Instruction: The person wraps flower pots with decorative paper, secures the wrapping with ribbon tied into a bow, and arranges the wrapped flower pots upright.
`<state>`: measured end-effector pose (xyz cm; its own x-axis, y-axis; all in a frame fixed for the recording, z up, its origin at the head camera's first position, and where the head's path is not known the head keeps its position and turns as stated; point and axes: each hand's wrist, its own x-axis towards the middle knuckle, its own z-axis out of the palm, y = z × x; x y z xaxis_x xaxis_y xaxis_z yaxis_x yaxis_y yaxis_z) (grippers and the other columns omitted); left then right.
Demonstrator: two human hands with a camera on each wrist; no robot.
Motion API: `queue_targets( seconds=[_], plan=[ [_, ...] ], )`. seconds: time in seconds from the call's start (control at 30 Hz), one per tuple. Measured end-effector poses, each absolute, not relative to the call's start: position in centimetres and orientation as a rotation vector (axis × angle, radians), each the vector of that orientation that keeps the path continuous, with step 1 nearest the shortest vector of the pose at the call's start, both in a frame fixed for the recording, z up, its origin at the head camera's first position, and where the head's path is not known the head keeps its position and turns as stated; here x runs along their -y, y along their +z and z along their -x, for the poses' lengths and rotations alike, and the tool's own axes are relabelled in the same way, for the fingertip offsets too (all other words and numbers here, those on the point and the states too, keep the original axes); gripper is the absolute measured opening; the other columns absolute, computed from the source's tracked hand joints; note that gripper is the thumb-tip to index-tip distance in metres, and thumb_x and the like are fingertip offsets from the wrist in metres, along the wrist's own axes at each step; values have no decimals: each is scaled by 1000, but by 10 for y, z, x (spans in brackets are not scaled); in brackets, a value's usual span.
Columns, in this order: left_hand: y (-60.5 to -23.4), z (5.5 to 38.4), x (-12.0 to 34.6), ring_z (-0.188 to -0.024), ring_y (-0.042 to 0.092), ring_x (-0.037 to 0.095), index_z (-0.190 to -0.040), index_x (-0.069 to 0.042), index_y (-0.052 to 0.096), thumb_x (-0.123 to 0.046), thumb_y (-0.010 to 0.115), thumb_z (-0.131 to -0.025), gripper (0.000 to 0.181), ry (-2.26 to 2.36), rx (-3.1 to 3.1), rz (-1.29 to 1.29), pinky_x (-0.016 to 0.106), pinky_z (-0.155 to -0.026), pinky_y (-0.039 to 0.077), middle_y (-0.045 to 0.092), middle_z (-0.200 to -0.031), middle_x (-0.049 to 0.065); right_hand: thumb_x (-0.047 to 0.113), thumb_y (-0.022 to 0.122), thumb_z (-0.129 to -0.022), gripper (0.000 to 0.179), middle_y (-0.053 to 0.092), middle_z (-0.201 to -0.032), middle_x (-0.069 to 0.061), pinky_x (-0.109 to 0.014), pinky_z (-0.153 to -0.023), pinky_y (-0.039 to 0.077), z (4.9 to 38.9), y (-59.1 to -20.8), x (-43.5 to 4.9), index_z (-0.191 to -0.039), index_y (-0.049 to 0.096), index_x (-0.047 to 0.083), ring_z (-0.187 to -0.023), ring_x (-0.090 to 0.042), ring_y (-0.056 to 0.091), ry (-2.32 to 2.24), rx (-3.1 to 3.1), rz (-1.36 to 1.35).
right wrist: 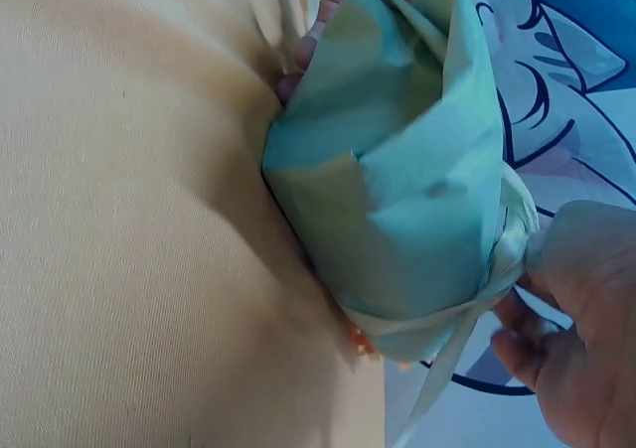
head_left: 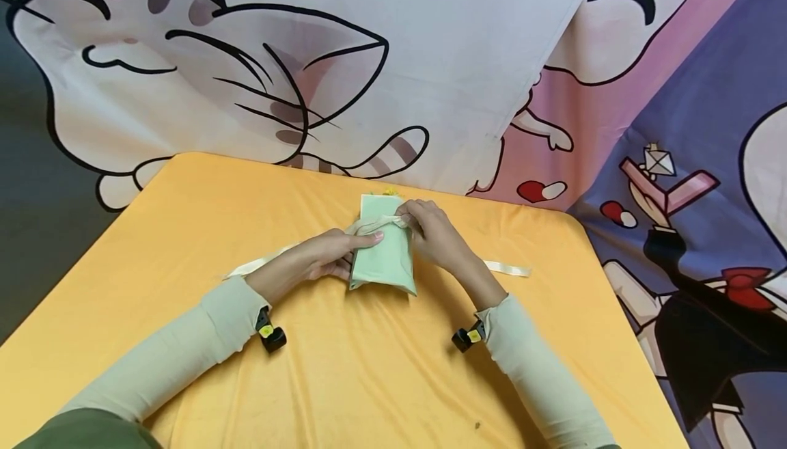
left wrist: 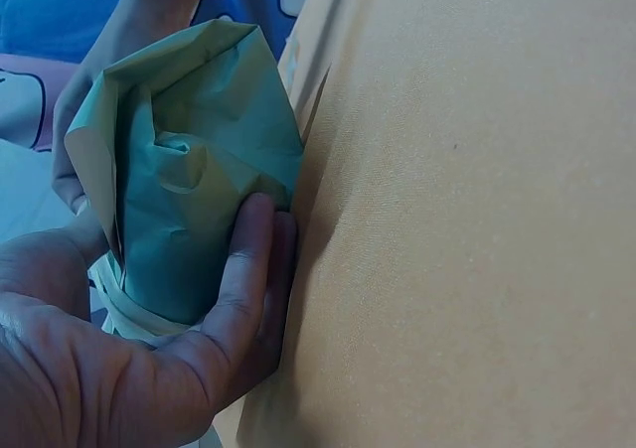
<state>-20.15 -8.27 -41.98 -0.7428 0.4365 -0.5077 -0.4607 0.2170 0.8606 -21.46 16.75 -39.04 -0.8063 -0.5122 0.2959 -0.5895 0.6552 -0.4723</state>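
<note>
The right grip (head_left: 433,234) pinches the cream ribbon (head_left: 375,225) between thumb and curled fingers at the right side of the green paper bundle (head_left: 384,261). The left grip (head_left: 328,252) closes round the bundle's left side, thumb on top, just on the near side of the ribbon. The bundle's long axis runs from the near edge toward the far edge of the counter (head_left: 332,394); the ribbon crosses it widthwise, nearer the far end, with the right grip nearer that end too. Orange bits (right wrist: 361,343) show there. The bundle sits near the far edge, roughly midway between the corners. Pale strips (head_left: 507,269) show out to either side; whether they join the ribbon I cannot tell.
</note>
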Motion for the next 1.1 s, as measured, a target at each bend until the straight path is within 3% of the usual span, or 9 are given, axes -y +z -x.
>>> queue_targets(
  seconds=[0.1, 0.27, 0.5, 0.8, 0.93, 1.1],
  plan=[
    [-419, 201, 83, -89, 81, 18, -129, 0, 72, -58, 69, -110, 61, 1614, -1788, 20, 34, -83, 70, 80, -103, 10, -11, 46, -111, 31, 76, -117, -15, -47, -93, 57, 217, -391, -170, -122, 71, 4, -101, -31, 66, 895, 2703, -989],
    [-418, 200, 84, -89, 80, 17, -127, 0, 74, -58, 69, -110, 61, 1609, -1790, 17, 32, -83, 69, 79, -103, 9, -16, 53, -108, 31, 71, -120, -14, -41, -84, 57, 221, -397, -173, -123, 67, 6, -98, -28, 64, 889, 2589, -1085],
    [-417, 201, 83, -88, 80, 18, -127, 0, 73, -58, 69, -110, 61, 1617, -1778, 20, 33, -82, 69, 80, -101, 10, -2, 67, -111, 8, 67, -118, -17, -39, -77, 61, 227, -403, -174, -115, 67, 5, -100, -30, 69, 809, 2450, -1142],
    [-419, 203, 84, -89, 80, 17, -128, 0, 73, -57, 69, -111, 61, 1620, -1765, 14, 32, -83, 69, 81, -102, 10, 1, 60, -110, 18, 70, -113, -15, -36, -78, 56, 223, -407, -178, -114, 78, 3, -94, -25, 64, 807, 2504, -1147],
    [-420, 203, 84, -92, 81, 18, -132, 1, 73, -58, 68, -111, 63, 1612, -1760, 12, 32, -85, 69, 81, -107, 11, 10, 66, -109, 20, 74, -115, -11, -34, -75, 57, 220, -405, -182, -119, 82, 5, -98, -22, 69, 882, 2549, -1135],
    [-421, 202, 84, -94, 81, 18, -135, 1, 72, -59, 67, -111, 65, 1600, -1772, 13, 33, -86, 69, 81, -111, 12, 5, 73, -109, 13, 77, -110, -11, -33, -72, 56, 221, -405, -184, -115, 85, 6, -90, -22, 70, 912, 2481, -1172]
  ],
)
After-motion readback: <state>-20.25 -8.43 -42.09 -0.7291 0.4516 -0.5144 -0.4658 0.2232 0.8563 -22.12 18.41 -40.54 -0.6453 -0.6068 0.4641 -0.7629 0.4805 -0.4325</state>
